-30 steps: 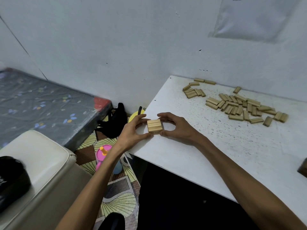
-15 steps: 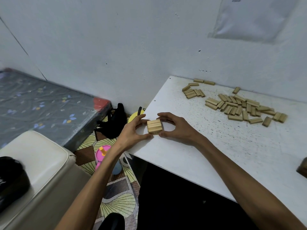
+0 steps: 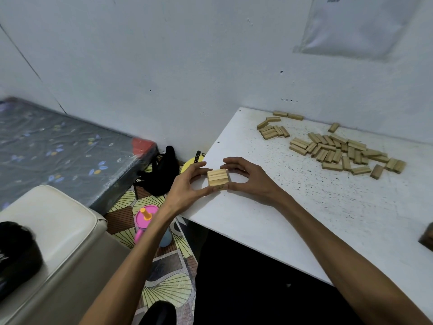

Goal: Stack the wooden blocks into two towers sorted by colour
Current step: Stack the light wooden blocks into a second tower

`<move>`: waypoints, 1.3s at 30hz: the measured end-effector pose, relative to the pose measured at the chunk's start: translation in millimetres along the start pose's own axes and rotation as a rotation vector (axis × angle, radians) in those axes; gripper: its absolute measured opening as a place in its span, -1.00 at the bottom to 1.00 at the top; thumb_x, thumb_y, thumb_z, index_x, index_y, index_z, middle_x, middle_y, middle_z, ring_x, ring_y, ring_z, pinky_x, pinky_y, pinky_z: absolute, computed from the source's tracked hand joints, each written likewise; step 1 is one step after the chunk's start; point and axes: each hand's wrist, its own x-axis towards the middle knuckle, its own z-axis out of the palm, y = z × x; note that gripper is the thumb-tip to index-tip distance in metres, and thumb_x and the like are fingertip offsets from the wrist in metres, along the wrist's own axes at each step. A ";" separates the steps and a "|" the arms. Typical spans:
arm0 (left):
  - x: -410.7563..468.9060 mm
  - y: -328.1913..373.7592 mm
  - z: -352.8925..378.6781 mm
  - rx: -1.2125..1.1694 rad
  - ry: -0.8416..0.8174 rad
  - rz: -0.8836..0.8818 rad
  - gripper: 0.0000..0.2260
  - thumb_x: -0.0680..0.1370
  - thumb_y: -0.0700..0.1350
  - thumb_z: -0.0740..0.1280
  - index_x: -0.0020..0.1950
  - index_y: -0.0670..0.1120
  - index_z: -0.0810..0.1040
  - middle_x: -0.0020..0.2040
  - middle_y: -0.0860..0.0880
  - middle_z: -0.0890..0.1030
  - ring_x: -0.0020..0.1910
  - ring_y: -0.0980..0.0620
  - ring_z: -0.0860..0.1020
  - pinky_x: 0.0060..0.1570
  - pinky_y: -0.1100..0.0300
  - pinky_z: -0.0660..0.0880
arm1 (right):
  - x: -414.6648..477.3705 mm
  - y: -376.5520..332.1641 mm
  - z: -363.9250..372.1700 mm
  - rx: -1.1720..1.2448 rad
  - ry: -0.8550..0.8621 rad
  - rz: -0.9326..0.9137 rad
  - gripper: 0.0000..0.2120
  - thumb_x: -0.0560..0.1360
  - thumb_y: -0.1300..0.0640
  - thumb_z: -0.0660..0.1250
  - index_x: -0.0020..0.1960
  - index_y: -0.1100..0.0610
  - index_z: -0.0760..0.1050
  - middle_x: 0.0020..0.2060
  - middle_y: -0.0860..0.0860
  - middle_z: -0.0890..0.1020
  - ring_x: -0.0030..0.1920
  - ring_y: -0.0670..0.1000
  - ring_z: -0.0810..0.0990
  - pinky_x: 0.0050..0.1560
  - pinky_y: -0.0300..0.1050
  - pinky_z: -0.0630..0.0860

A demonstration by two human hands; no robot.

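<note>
A low stack of pale wooden blocks (image 3: 218, 177), two layers high, stands near the left edge of the white table (image 3: 304, 207). My left hand (image 3: 187, 186) presses its left side with thumb and fingers. Against its right side my right hand (image 3: 248, 178) holds it, fingers curved over the far corner. Many loose pale blocks (image 3: 339, 151) lie scattered at the back of the table, with a small group (image 3: 273, 131) farther left by the wall.
A dark object (image 3: 427, 236) pokes in at the table's right edge. Left of the table, on a patterned floor, stand a pink toy (image 3: 146, 216) and a black bag (image 3: 161, 174). A cream seat (image 3: 51, 231) and a dark mattress (image 3: 58, 146) lie farther left.
Both hands stay clasped on the small stack; nothing has visibly moved apart from a slight shift of the camera.
</note>
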 end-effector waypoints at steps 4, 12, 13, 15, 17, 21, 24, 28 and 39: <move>-0.1 0.5 1.3 0.006 0.002 0.013 -0.29 0.42 -0.05 0.64 0.50 0.03 0.43 0.29 0.10 0.65 0.32 0.20 0.57 0.45 0.03 0.45 | -0.9 1.5 1.4 0.015 0.009 0.003 -0.39 0.46 0.20 0.60 0.44 0.06 0.47 0.27 -0.07 0.66 0.35 -0.10 0.58 0.41 -0.10 0.50; -3.1 11.9 0.8 -0.053 -0.023 -0.011 -0.12 0.37 0.34 0.52 0.59 0.03 0.32 0.47 0.14 0.50 0.44 0.21 0.46 0.51 0.07 0.37 | 1.1 -2.4 7.6 0.079 0.023 0.050 -0.43 0.56 -0.03 0.49 0.51 -0.02 0.41 0.40 -0.15 0.55 0.42 -0.19 0.47 0.49 -0.12 0.40; -2.7 13.9 3.4 -0.095 0.005 -0.026 -0.11 0.41 0.41 0.43 0.62 0.02 0.28 0.53 0.12 0.43 0.48 0.18 0.41 0.54 0.05 0.33 | 2.1 -6.5 11.2 0.134 0.062 0.085 -0.46 0.61 -0.09 0.41 0.53 -0.02 0.39 0.44 -0.16 0.51 0.44 -0.22 0.44 0.49 -0.12 0.37; -2.8 22.0 9.8 -0.229 0.080 -0.104 -0.09 0.46 0.54 0.22 0.66 0.03 0.21 0.61 0.11 0.30 0.56 0.17 0.29 0.61 -0.01 0.19 | 3.8 -15.0 21.6 0.244 0.164 0.150 -0.48 0.67 -0.15 0.25 0.58 0.00 0.34 0.49 -0.17 0.45 0.42 -0.29 0.41 0.47 -0.19 0.32; -0.6 28.5 22.6 -0.409 0.138 -0.164 -0.15 0.50 0.57 0.11 0.65 0.11 0.19 0.63 0.18 0.25 0.57 0.30 0.23 0.64 0.07 0.09 | 6.3 -19.8 34.9 0.302 0.216 0.178 -0.43 0.68 -0.22 0.11 0.62 0.00 0.27 0.53 -0.17 0.38 0.46 -0.30 0.35 0.48 -0.29 0.22; 4.1 42.7 41.9 -0.561 0.213 -0.228 0.04 0.38 0.65 0.12 0.68 0.03 0.12 0.66 0.16 0.17 0.59 0.32 0.15 0.62 0.22 0.02 | 17.2 -21.6 56.2 0.392 0.207 0.231 -0.38 0.70 -0.28 -0.05 0.66 0.00 0.17 0.60 -0.14 0.29 0.56 -0.24 0.22 0.59 -0.18 0.10; 10.4 40.9 50.0 -0.629 0.202 -0.234 0.12 0.34 0.64 0.10 0.71 -0.03 0.06 0.69 0.13 0.09 0.63 0.25 0.05 0.66 0.10 -0.08 | 25.1 -24.9 62.7 0.396 0.212 0.257 -0.11 0.49 -0.51 -0.06 0.66 -0.01 0.17 0.60 -0.18 0.27 0.57 -0.27 0.19 0.61 -0.15 0.06; 12.6 47.3 54.2 -0.645 0.210 -0.227 0.03 0.38 0.57 0.04 0.71 -0.01 0.06 0.69 0.14 0.09 0.63 0.26 0.06 0.65 0.12 -0.05 | 28.6 -25.2 67.1 0.386 0.213 0.250 -0.28 0.64 -0.38 -0.11 0.67 -0.01 0.16 0.61 -0.17 0.24 0.55 -0.29 0.16 0.62 -0.17 0.02; 21.9 33.2 58.3 -0.598 0.213 -0.207 0.18 0.27 0.74 0.06 0.70 0.02 0.09 0.68 0.16 0.10 0.63 0.27 0.05 0.66 0.07 -0.05 | 33.8 -24.1 73.2 0.372 0.204 0.235 -0.18 0.54 -0.42 -0.12 0.67 -0.01 0.14 0.64 -0.15 0.20 0.61 -0.21 0.13 0.61 -0.16 0.01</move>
